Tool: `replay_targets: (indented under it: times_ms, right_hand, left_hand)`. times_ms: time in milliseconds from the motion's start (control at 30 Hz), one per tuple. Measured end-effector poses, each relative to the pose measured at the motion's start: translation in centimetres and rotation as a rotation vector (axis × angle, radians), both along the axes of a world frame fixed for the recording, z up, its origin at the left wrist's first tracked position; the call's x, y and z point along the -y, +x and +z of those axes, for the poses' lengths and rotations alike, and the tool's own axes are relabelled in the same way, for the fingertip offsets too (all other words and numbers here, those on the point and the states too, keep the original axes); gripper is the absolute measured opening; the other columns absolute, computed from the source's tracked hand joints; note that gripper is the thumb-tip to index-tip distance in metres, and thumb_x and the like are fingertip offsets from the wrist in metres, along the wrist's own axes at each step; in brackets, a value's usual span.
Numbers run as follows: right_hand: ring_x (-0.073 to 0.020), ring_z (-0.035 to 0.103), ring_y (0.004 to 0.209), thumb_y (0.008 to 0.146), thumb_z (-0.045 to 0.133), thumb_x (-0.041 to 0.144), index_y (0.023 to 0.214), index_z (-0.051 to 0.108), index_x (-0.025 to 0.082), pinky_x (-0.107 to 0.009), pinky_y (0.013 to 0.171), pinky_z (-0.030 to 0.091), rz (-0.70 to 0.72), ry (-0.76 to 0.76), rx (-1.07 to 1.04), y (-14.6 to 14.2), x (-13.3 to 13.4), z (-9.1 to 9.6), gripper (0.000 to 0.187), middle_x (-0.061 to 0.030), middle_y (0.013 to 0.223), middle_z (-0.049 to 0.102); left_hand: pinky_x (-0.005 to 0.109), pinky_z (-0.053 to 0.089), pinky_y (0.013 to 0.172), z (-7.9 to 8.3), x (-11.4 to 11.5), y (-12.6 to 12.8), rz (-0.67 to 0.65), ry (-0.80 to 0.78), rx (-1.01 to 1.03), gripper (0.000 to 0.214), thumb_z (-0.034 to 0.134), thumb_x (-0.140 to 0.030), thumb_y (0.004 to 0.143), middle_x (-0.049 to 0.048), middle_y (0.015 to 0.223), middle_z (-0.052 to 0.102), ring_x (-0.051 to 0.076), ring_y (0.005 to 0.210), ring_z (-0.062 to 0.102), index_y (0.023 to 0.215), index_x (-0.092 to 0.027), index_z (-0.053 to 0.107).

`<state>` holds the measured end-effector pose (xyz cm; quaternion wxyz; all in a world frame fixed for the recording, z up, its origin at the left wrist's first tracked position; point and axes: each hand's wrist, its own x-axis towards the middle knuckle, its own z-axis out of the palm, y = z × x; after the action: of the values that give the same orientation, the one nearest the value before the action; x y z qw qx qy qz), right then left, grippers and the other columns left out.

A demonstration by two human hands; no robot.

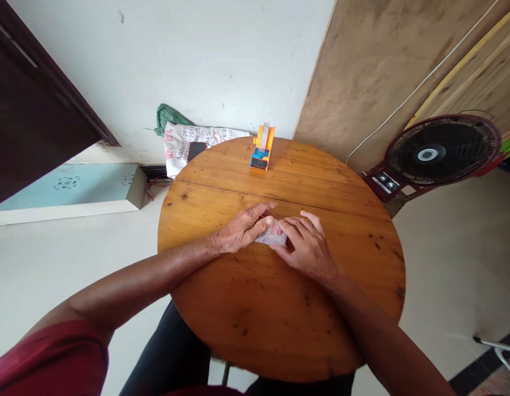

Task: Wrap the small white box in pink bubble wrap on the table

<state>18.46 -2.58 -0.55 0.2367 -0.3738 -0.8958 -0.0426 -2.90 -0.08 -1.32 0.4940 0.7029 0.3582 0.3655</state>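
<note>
A small, pale, shiny packet with red print lies at the middle of the round wooden table. My left hand grips its left side, with the thumb on top and the index finger stretched past the far edge. From the right, my right hand closes on the other side, thumb at the near edge and fingers on the upper face. The fingers cover both ends of the packet, so what is inside cannot be made out.
At the table's far edge stands an orange and blue tape dispenser. Behind it, a white printed sack and green bag lean by the wall. A black fan is at the right, and a pale blue box lies on the floor at left.
</note>
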Motion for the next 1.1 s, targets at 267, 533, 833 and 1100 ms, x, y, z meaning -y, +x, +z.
replay_targets:
  times_ms: [267, 533, 833, 1100]
  right_hand:
    - [-0.0277, 0.062, 0.105, 0.092, 0.055, 0.041, 0.125, 0.058, 0.023, -0.052, 0.106, 0.036, -0.03, 0.042, 0.048, 0.0, -0.1, -0.1, 0.037, -0.0116, 0.119, 0.067]
    - [-0.0304, 0.057, 0.114, 0.094, 0.053, 0.04, 0.122, 0.06, 0.022, -0.053, 0.105, 0.037, -0.025, 0.067, 0.062, -0.1, -0.1, -0.2, 0.034, -0.0143, 0.133, 0.06]
    - [-0.0306, 0.055, 0.114, 0.091, 0.055, 0.04, 0.13, 0.055, 0.018, -0.049, 0.1, 0.04, -0.033, 0.048, 0.032, -0.3, -0.3, -0.4, 0.044, -0.0153, 0.137, 0.056]
    - [-0.0293, 0.053, 0.118, 0.095, 0.053, 0.037, 0.125, 0.06, 0.015, -0.045, 0.099, 0.041, -0.002, 0.058, 0.073, -0.4, -0.3, 0.0, 0.038, -0.0139, 0.135, 0.059]
  left_hand:
    - [0.032, 0.045, 0.092, -0.7, -0.8, 0.2, 0.001, 0.169, -0.125, 0.036, 0.046, -0.04, 0.097, 0.0088, 0.107, 0.066, 0.022, 0.101, 0.06, 0.116, -0.017, 0.067]
    - [0.029, 0.044, 0.09, -0.9, -1.0, 0.2, -0.017, 0.234, -0.143, 0.038, 0.041, -0.04, 0.099, 0.0087, 0.103, 0.064, 0.021, 0.098, 0.059, 0.116, -0.018, 0.067]
    - [0.03, 0.044, 0.085, -1.1, -1.4, 0.3, -0.045, 0.317, -0.187, 0.037, 0.035, -0.039, 0.101, 0.0076, 0.093, 0.061, 0.019, 0.09, 0.056, 0.098, -0.015, 0.063]
    - [0.03, 0.046, 0.082, -1.1, -1.4, 0.4, -0.041, 0.36, -0.186, 0.036, 0.035, -0.04, 0.1, 0.0056, 0.089, 0.059, 0.017, 0.086, 0.056, 0.093, -0.015, 0.06]
